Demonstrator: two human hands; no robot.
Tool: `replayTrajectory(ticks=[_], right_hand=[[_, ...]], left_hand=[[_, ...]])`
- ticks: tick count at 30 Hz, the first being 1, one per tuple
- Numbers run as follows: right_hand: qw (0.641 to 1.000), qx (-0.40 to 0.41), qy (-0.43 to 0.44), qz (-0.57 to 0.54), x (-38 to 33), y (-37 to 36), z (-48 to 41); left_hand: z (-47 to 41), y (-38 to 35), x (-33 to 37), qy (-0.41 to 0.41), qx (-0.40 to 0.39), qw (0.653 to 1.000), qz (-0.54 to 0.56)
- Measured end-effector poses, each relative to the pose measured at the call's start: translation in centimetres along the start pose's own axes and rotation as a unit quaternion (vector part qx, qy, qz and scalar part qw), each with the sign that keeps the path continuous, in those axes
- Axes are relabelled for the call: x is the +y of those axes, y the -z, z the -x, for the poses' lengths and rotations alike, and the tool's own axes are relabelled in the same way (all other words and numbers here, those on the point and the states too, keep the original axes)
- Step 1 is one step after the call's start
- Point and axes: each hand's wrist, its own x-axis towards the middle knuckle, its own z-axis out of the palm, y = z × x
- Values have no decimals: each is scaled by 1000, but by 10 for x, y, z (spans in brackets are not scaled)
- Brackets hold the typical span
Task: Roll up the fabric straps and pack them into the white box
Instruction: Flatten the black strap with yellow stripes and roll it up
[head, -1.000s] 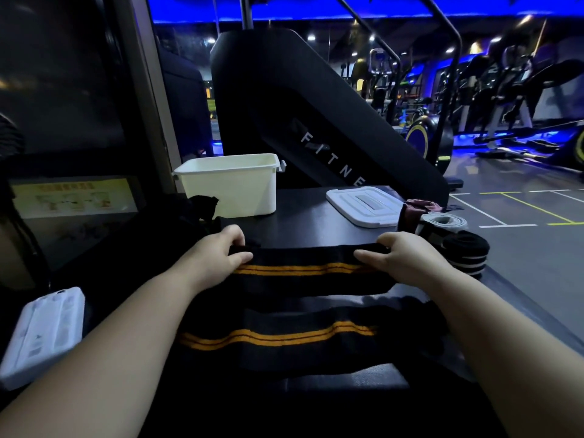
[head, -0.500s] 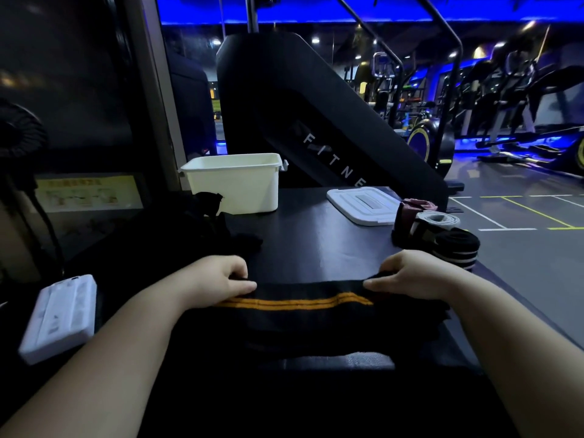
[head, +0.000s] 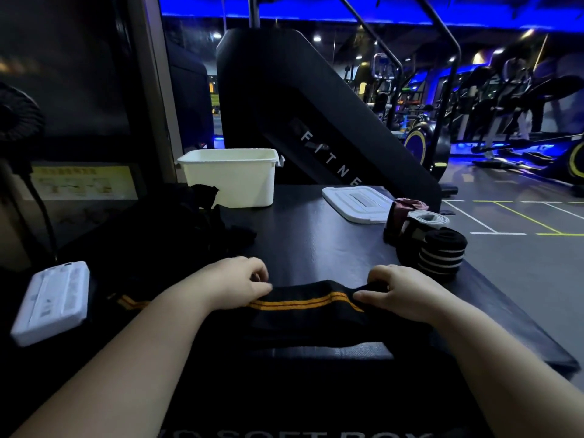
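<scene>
Low in the middle of the frame, a black strap [head: 303, 306] with two orange stripes lies across the near edge of the dark table [head: 316, 241], its length running left to right. The left hand [head: 240, 282] sits on its left part with fingers curled and the thumb tucked against them, pinching the far edge of the cloth. The right hand [head: 401, 292] does the same on the right part, fingers bent over the edge and gripping it. The strap looks like soft, light woven cloth, limp enough to sag and bunch between the two hands, so it will likely roll crooked or spring loose unless both ends of the fold are held evenly and kept tight. The best hold seems to be right at the turned edge, one hand near each side. It is not fragile, and it does not look slippery. At the right of the frame three rolled straps [head: 442, 252] stand close together on the table, just in front of a white lid [head: 357, 202]. The white box [head: 230, 178] stands open at upper centre-left, well apart from the hands, with a heap of loose dark straps [head: 202, 222] just in front of it. A white case [head: 50, 303] lies at the left.
</scene>
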Motion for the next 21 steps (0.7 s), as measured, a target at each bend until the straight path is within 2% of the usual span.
replayTrajectory(ticks=[4, 7, 10, 14, 18, 21], right_hand=[[1000, 6, 1, -13, 2, -2, 2], [999, 2, -8, 34, 1, -3, 4], [997, 15, -16, 72, -2, -6, 5], [997, 45, -20, 52, -8, -3, 3], [991, 123, -24, 39, -18, -7, -3], [993, 109, -25, 28, -16, -12, -7]], left_hand=[[-2, -16, 18, 15, 14, 997, -70], [2, -24, 24, -9, 52, 992, -115], [6, -26, 23, -20, 63, 993, -101], [1, -19, 14, -29, 76, 994, -70], [-13, -14, -4, -24, 83, 995, -50], [-17, -14, -1, -41, 98, 991, -83]])
